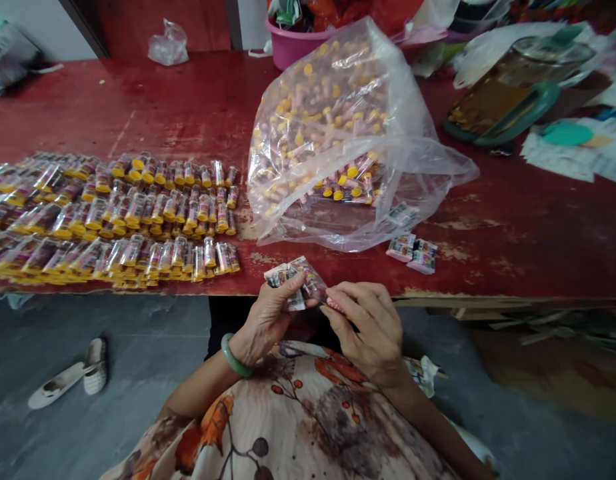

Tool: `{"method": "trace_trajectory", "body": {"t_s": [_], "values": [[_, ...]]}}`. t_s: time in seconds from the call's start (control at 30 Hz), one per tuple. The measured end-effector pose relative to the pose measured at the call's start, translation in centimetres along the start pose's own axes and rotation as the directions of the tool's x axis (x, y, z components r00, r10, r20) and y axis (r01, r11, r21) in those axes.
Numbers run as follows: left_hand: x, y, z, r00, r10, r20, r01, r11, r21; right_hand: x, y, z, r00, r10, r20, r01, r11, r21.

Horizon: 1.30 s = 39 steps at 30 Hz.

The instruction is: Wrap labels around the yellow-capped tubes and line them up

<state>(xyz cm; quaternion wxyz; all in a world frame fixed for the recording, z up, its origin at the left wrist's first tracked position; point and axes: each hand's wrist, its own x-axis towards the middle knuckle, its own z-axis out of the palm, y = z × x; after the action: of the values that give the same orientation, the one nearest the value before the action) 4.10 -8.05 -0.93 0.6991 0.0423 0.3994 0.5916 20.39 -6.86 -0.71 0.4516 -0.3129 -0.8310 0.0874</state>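
My left hand (268, 313), a green bangle on its wrist, grips a few small printed packets (283, 275) and a clear plastic wrapper (314, 283) between thumb and fingers. At the wrapper's near end, my right hand (365, 330) pinches a small pinkish piece (334, 305); its exact kind is unclear, and fingers partly cover it. Beyond both hands lies a big clear plastic bag (428, 153) with its mouth toward me, full of small pink tubes with yellow caps (352, 180). Two more printed packets (423, 257) lie by the table edge to the right.
Stacked rows of clear-wrapped, yellow-ended tubes (133, 210) cover the left of the red table (183, 110). A pink basin (293, 47), a glass kettle (498, 93) and papers (568, 153) stand or lie at the back. Slippers (95, 367) are on the floor.
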Motion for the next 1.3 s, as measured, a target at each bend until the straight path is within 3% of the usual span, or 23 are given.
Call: {"method": "trace_trajectory", "body": {"t_s": [0.27,0.43,0.5,0.6,0.67,0.8,1.03,1.13,1.3], "values": [[0.0,-0.4,-0.1,0.989,0.144,0.028,-0.146,0.981,0.128,0.4,-0.8,0.6,0.988,-0.125,0.090,0.137,0.980,-0.142],[0.1,-0.6,-0.2,0.989,0.143,0.041,-0.146,0.985,0.087,0.5,-0.4,1.8,1.000,-0.029,-0.004,0.029,0.997,-0.070],[0.1,-0.4,-0.4,0.992,0.123,0.024,-0.124,0.988,0.088,0.7,0.1,1.5,0.999,0.012,0.042,-0.014,0.999,0.043],[0.1,0.1,-0.5,0.997,0.080,-0.010,-0.080,0.995,0.066,0.9,0.7,0.0,0.975,0.084,0.206,-0.134,0.960,0.244],[0.0,0.3,-0.4,0.998,0.056,-0.004,-0.056,0.997,0.051,0.7,0.9,-0.8,0.960,0.131,0.246,-0.204,0.933,0.297],[-0.4,0.1,-0.1,0.999,0.022,0.048,-0.025,0.998,0.064,-0.4,0.2,-0.6,0.978,0.198,0.062,-0.207,0.941,0.268],[-1.2,-0.5,0.2,0.997,0.055,0.055,-0.058,0.996,0.067,-0.4,-1.7,0.7,0.973,0.145,-0.182,-0.117,0.981,0.158],[-1.4,-0.4,0.3,0.994,0.048,0.095,-0.056,0.995,0.085,-0.1,-2.1,0.5,0.969,0.140,-0.203,-0.117,0.986,0.121],[-1.9,-0.3,0.4,0.980,0.003,0.201,-0.035,0.987,0.160,0.0,-2.2,0.6,0.950,0.248,-0.192,-0.225,0.965,0.131]]}}
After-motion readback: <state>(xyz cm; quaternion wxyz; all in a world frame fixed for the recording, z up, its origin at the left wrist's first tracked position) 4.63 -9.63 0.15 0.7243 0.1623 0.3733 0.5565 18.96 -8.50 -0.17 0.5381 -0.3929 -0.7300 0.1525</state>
